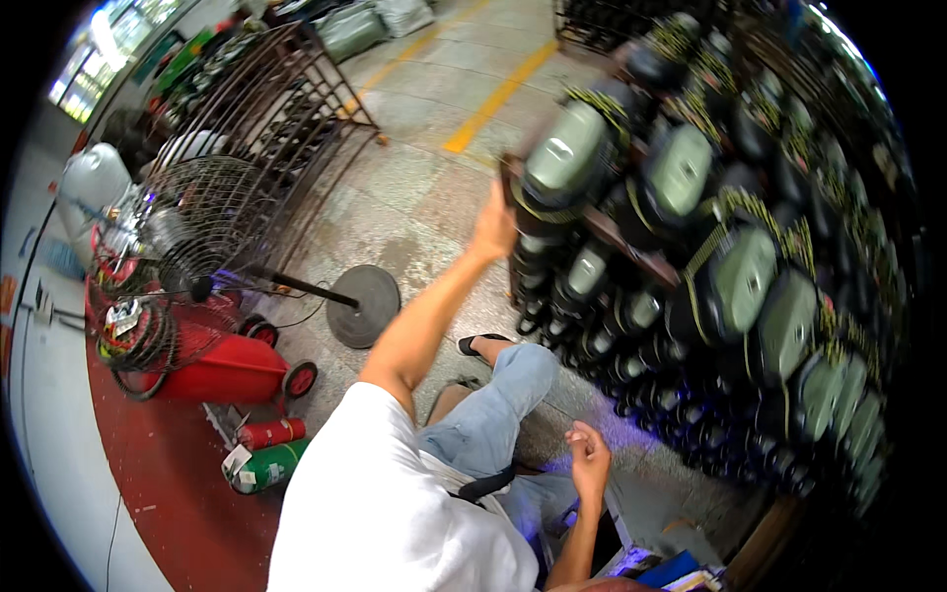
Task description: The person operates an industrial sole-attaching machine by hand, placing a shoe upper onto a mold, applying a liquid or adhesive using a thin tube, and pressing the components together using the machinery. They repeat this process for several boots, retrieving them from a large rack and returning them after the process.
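Observation:
My left arm is stretched out ahead, and my left hand [492,229] is closed on the upright end of a dark metal rack [510,187]; the fingertips are partly hidden behind it. Rows of black shoes [552,202] fill the rack, with yellow-and-black laces and smooth green forms showing in them. Lower right, near my body, my right hand [589,460] hangs in the air with its fingers curled. Nothing shows in it, and it touches neither the rack nor the shoes.
Left of me a pedestal fan stands on a round base [363,306]. Beside it are a red wheeled tank [232,367] and red and green cylinders [266,464]. Another metal rack [326,89] stands farther off. Yellow lines [501,96] mark the floor. A box of items [681,572] is close below.

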`<action>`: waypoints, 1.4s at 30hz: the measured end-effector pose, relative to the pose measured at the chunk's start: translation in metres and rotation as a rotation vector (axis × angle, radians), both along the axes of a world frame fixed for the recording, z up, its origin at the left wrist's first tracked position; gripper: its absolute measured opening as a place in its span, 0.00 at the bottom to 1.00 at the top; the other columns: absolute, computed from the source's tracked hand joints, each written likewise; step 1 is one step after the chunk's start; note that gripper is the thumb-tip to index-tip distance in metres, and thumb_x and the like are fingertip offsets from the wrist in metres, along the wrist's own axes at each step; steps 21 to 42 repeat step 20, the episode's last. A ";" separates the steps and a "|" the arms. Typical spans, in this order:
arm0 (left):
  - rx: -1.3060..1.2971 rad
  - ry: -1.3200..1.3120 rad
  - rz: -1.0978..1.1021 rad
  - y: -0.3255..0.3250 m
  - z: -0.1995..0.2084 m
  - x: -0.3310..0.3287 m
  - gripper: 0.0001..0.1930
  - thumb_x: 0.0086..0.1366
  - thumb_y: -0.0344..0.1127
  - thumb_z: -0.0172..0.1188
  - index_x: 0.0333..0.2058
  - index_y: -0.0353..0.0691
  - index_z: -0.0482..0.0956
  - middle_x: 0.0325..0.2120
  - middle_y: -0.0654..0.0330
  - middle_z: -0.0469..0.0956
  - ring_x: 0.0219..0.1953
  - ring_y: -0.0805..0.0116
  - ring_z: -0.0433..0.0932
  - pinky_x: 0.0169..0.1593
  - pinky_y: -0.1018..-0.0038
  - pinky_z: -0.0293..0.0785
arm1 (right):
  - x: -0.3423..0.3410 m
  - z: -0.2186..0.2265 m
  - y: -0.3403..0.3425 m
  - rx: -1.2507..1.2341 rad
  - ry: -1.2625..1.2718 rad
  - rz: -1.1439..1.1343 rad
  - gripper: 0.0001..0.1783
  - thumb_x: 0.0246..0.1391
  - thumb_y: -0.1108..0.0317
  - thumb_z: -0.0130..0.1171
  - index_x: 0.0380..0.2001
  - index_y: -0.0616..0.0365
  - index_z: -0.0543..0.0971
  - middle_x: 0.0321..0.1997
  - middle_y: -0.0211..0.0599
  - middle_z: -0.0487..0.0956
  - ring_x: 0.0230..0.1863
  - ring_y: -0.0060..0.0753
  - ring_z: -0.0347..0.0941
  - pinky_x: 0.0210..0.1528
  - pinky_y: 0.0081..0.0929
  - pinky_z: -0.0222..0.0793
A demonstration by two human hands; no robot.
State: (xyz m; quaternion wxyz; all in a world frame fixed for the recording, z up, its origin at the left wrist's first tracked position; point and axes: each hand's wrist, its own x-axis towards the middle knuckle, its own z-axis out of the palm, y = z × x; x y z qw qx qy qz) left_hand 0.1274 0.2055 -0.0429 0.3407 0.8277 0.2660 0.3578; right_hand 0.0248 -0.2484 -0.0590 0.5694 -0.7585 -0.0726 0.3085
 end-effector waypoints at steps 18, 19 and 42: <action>0.079 -1.004 -0.159 0.308 0.405 -0.047 0.23 0.67 0.33 0.56 0.60 0.33 0.71 0.56 0.47 0.75 0.59 0.53 0.75 0.66 0.54 0.67 | 0.070 0.181 0.606 0.418 0.000 0.046 0.17 0.69 0.61 0.62 0.50 0.66 0.82 0.38 0.31 0.83 0.39 0.20 0.76 0.45 0.22 0.73; 0.263 -1.069 -0.210 0.318 0.455 -0.070 0.27 0.69 0.39 0.54 0.63 0.35 0.67 0.60 0.46 0.72 0.63 0.52 0.71 0.68 0.49 0.61 | 0.090 0.218 0.637 0.596 -0.106 -0.040 0.17 0.69 0.62 0.62 0.50 0.66 0.82 0.38 0.31 0.83 0.38 0.21 0.76 0.44 0.23 0.73; 0.451 -1.077 -0.275 0.319 0.505 -0.098 0.31 0.70 0.46 0.51 0.67 0.37 0.63 0.63 0.45 0.68 0.66 0.50 0.68 0.71 0.44 0.56 | 0.103 0.255 0.666 0.784 -0.181 -0.118 0.16 0.68 0.63 0.63 0.50 0.65 0.81 0.38 0.32 0.82 0.38 0.22 0.76 0.44 0.24 0.73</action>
